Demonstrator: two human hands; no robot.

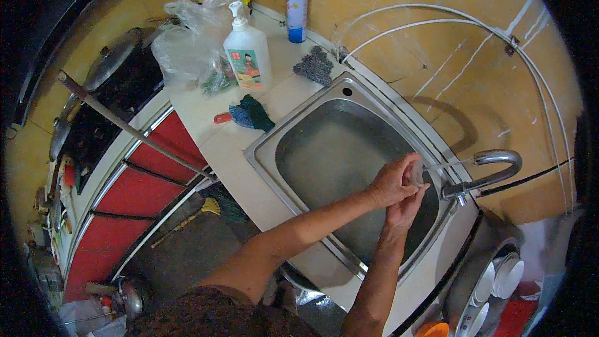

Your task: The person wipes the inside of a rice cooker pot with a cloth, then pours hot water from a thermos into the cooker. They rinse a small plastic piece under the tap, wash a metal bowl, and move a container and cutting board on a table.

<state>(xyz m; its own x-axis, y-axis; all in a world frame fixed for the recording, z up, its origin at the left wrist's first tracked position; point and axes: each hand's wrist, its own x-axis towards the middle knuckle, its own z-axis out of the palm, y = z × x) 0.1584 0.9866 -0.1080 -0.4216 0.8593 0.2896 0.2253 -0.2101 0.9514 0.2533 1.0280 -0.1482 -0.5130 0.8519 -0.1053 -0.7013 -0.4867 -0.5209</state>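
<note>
Over the right side of a steel sink, both of my hands meet around a small greyish, wet-looking item whose kind I cannot tell. My left hand pinches it from the near left. Just below, my right hand supports it with the fingertips. A thin stream of water runs from the curved metal faucet to the item. Cloudy water stands in the basin beneath my hands.
Left of the sink, the counter holds a pump bottle, a red-handled brush, steel wool, a spray can and a clear plastic bag. A wooden stick slants at left. White bowls stand in a metal basin at lower right.
</note>
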